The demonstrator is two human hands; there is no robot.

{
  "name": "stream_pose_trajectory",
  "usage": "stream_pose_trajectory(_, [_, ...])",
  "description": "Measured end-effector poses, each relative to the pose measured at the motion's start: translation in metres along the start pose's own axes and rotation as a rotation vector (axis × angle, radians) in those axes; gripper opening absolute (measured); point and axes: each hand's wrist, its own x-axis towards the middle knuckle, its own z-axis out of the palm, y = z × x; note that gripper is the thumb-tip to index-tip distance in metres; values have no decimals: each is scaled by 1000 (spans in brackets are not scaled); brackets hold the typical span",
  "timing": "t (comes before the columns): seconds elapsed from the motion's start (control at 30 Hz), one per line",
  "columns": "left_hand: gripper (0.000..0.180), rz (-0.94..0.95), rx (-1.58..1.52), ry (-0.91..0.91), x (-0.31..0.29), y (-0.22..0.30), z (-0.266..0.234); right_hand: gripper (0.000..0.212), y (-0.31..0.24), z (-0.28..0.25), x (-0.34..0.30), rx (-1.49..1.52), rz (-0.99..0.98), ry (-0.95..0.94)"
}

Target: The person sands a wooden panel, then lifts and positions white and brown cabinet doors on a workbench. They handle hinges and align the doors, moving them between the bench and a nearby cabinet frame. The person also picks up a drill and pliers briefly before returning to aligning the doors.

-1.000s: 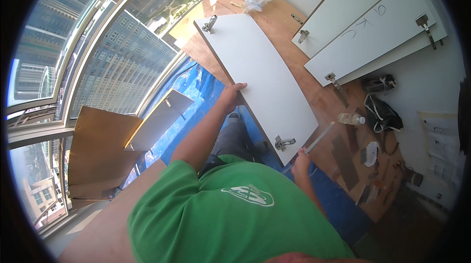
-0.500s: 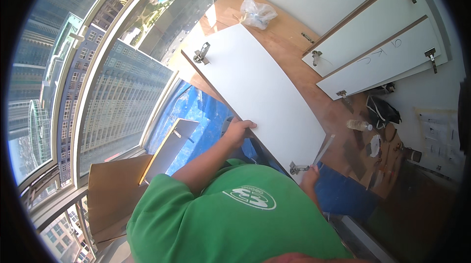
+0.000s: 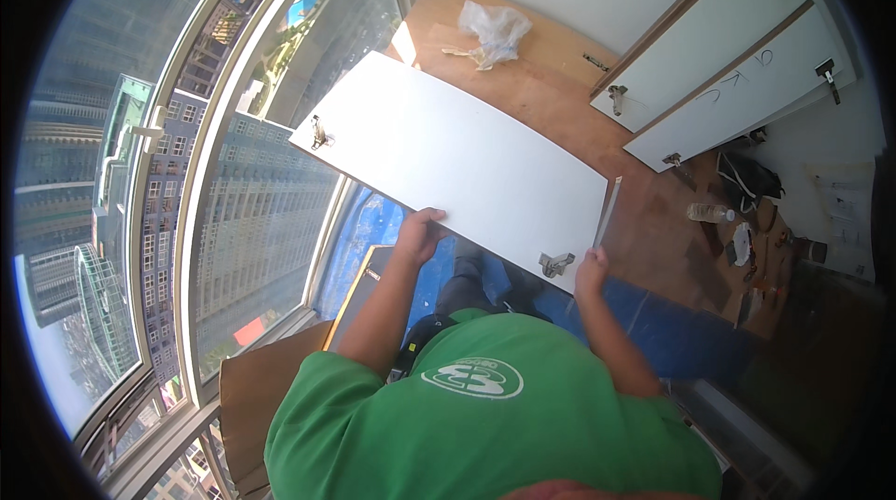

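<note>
A white cabinet door point(image 3: 448, 155) is tilted in front of me, with a metal hinge point(image 3: 318, 133) near its left end and another hinge point(image 3: 557, 264) near its right end. My left hand point(image 3: 422, 234) grips its near edge, thumb on the white face and the other fingers out of sight beneath. At the right end, my right hand point(image 3: 591, 271) is closed by the door's corner, around the lower end of a thin pale strip point(image 3: 609, 206) that points away from me. Whether this hand also grips the door is hard to see.
Crumpled clear plastic point(image 3: 495, 32) lies on the brown board floor point(image 3: 551, 118). White hinged doors point(image 3: 700, 43) lean at the right wall. A plastic bottle point(image 3: 709, 213) and several tools lie nearby. Blue sheeting point(image 3: 644, 313) covers floor near me; windows point(image 3: 271, 229) and cardboard point(image 3: 271, 379) stand left.
The door has turned counterclockwise, its far end swinging left toward the window and its right end moving away from me. Both hands moved with it, and the strip now points more straight ahead.
</note>
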Motion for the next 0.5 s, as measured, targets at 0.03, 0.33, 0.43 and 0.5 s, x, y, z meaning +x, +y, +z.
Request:
stream_pose_trajectory(0.03, [52,7,-13,1,3,0,-3,19,-3,5,-1,8,-25,28])
stream_pose_trajectory(0.33, [49,-17,-70,-78,40,-11,-36,31,-8,29,20,-37,-13,52])
stream_pose_trajectory(0.43, [50,-40,-63,-101,48,-6,-42,34,7,39,30,-158,-68,65])
stream_pose_trajectory(0.5, [52,-41,-44,-67,49,-5,-40,36,7,42,30,-234,-16,-6])
